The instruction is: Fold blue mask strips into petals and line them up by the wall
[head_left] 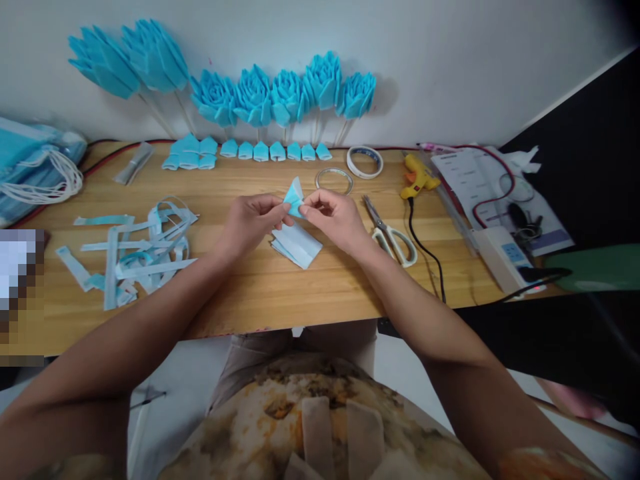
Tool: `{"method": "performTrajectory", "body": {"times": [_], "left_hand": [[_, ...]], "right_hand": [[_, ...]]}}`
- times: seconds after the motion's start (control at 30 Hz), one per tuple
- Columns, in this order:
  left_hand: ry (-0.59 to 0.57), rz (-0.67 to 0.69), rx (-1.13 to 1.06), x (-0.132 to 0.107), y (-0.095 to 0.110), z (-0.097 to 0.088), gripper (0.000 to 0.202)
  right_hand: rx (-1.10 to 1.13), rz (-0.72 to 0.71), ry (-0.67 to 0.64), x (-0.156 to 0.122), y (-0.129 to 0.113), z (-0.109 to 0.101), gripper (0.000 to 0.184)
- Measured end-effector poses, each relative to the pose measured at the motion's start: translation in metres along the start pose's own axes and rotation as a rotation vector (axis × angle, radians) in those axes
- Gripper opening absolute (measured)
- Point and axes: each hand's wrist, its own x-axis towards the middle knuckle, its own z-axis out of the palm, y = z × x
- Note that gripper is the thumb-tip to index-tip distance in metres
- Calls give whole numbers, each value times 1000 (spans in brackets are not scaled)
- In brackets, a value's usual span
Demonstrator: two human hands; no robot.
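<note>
Both my hands meet over the middle of the wooden table (280, 293). My left hand (250, 220) and my right hand (335, 213) each pinch a small folded light-blue piece (294, 197) between thumb and fingers, holding it just above the table. Under the hands lies a small stack of cut blue-white squares (297, 245). A row of finished folded blue petals (260, 151) lines the back of the table.
Blue fabric flowers on sticks (280, 97) lean on the wall. Cut mask strips (135, 250) lie left, face masks (35, 167) far left. Scissors (393, 233), two tape rolls (365, 161), a yellow glue gun (417, 177), its cable and a power strip (503, 257) sit right.
</note>
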Motion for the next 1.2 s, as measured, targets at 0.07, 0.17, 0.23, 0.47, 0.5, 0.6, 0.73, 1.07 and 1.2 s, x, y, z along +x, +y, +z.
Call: {"method": "performTrajectory", "body": {"times": [0.07,0.17,0.23,0.47,0.5,0.6,0.73,1.07,1.2], "left_hand": [[4,-3,4,0,0,0,24],[12,-11,18,-1,1,0,24],[15,-13,29,-1,1,-1,24],[3,-7,13,0,1,-1,24],[-3,-8,16,0,1,0,24],[-21,-16,28,0,-1,-1,27],[-31,-10,15,1,-3,-1,28],[-46,-33,63,-1,0,0,29],[-65,-37,88,-1,-1,0,30]], "right_hand": [[2,4,4,0,-1,0,19],[9,15,-2,-1,-1,-1,19],[28,21,-14,-1,0,-1,20],[192,50,-20,1,6,-3,24],[214,55,-13,1,7,-3,28],[236,46,-9,2,8,-3,34],[187,-2,25,1,5,-3,24],[98,17,6,-1,-1,-2,24],[68,35,23,-1,-1,-1,22]]}}
